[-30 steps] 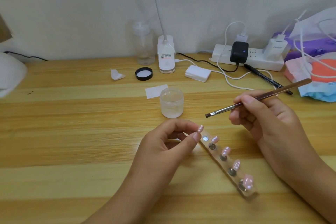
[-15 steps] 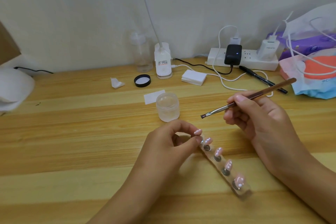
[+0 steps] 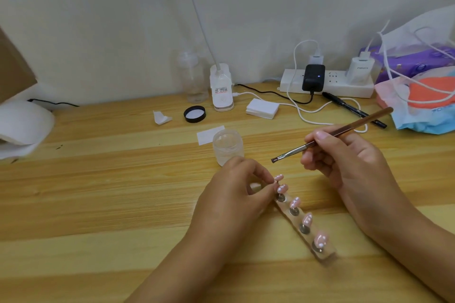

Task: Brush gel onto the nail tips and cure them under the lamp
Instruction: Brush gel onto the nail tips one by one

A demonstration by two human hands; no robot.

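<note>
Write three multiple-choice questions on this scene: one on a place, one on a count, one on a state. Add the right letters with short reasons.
1. Where is the black lid?
A. in a drawer
B. on the table, left of the white stand base
C. on a chair

2. How many pink nail tips show?
A. two
B. eight
C. five

3. The brush bristles are:
A. in the air, touching nothing
B. pressed on a nail tip
C. flat on the table

Answers: 1 B, it lies on the wood beside that base. 2 C, five stand in a row along the holder. 3 A, the right hand holds them clear of everything.
</note>
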